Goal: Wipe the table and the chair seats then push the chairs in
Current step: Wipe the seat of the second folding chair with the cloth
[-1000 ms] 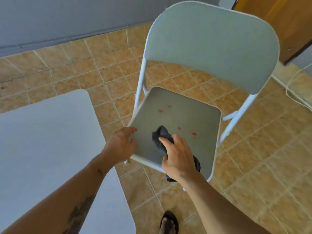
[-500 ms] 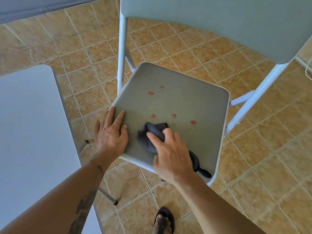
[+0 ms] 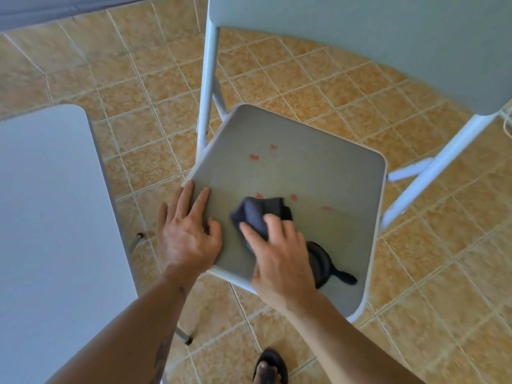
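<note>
- Since half a second ago our right hand has pushed the dark cloth a little farther up the chair seat, so its front edge now touches the nearest red spot; our left hand has stayed put.
- Our right hand lies on the cloth with its fingers curled over the bunched top, pressing it onto the seat; a tail of cloth trails out beside the wrist.
- Our left hand lies flat, fingers straight and spread, over the seat's near left corner, gripping nothing.
- More red spots lie farther up the seat.
- The white table stands just left of the chair, over the tiled floor.
</note>
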`<state>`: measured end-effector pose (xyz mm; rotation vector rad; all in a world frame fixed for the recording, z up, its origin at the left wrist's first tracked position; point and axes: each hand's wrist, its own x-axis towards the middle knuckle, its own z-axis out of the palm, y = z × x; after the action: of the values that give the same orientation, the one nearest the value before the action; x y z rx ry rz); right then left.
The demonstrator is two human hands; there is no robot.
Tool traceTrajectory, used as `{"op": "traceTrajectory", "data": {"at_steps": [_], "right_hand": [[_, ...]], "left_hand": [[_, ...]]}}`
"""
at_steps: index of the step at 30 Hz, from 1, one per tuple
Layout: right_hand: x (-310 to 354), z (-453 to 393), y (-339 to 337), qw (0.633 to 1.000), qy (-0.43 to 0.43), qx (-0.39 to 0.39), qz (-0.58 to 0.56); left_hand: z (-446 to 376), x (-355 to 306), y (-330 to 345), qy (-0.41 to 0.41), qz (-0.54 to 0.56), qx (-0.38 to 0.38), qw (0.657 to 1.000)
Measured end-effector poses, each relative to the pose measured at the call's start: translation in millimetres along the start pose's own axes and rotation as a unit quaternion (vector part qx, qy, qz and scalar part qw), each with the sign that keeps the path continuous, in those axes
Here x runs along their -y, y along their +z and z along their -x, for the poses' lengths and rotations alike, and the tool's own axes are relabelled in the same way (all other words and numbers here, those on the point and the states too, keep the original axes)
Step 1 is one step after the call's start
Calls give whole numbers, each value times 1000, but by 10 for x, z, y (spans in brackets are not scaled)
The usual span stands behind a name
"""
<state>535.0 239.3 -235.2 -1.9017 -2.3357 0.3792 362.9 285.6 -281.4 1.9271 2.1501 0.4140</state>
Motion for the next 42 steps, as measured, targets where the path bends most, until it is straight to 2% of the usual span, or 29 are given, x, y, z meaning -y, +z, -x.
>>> {"op": "traceTrajectory", "data": {"at_steps": [3,5,11,15,17,21,24,25,27,30,32,37,42], "right_hand": [[-1,-327,48,996,-83,18,20],[-253,-499,20,995,-93,16,44],[-1153,-497,-244,986,136,-14,100],[-1075,-236,-254,987,140,-26,74],[-774,-157,-187,993,113,-21,36],[-172,-180,28,999,-35,13,-7],[-400,-492,-48,990,-135,25,23],[-579,-573,-106,988,-145,25,45],[-966,-621,-219,994,-77,16,78],[-1400,-459,-332,989,122,-29,77],[-1411,-303,-335,980,182,-38,76],[-638,-41,-144,994,105,-21,35],[90,-339,15,997,-59,42,23]], "left_hand": [[37,96,54,4,-9,-9,1000],[13,91,89,1,-7,-17,1000],[-60,48,75,-3,-22,-8,1000],[-59,-43,55,-8,-25,3,1000],[-70,-61,30,-10,-21,2,1000],[-51,-19,16,-3,-26,0,1000],[-81,-21,51,2,-28,-6,1000],[-96,-31,57,3,-24,-7,1000],[-110,-58,66,1,-17,4,1000],[-75,-74,62,-8,-11,19,1000],[-63,-67,42,-12,-4,24,1000],[-44,-55,0,-4,23,23,999],[-71,14,-65,-3,86,42,995]]}}
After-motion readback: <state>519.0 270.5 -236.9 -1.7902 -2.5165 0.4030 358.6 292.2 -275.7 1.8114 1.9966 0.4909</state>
